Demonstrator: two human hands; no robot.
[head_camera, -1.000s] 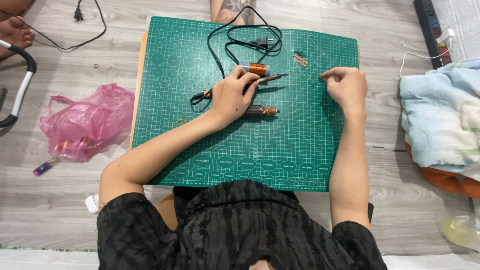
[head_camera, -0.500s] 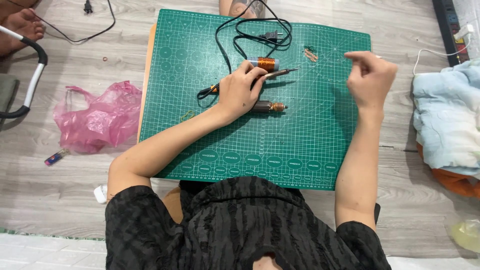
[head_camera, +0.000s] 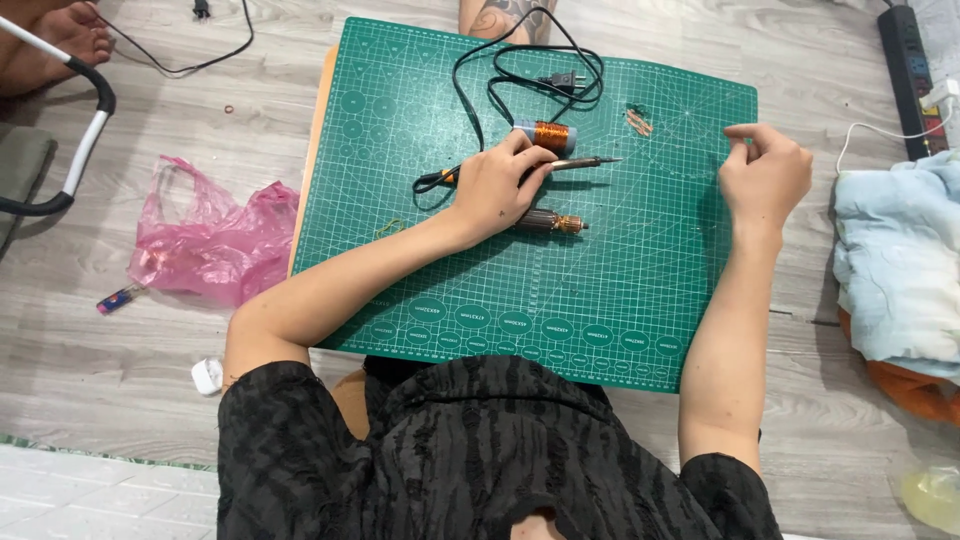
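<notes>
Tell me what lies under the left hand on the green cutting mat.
The left hand covers a soldering iron; only its metal tip and black cord end show. The green cutting mat lies beneath. The handle is hidden.

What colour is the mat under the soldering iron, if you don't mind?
Green with a pale grid, clearest in the head view: mat, soldering iron.

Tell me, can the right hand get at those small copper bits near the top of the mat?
Probably yes. The right hand hovers just right of the copper bits, with bare green mat between them and nothing lying across the way.
</notes>
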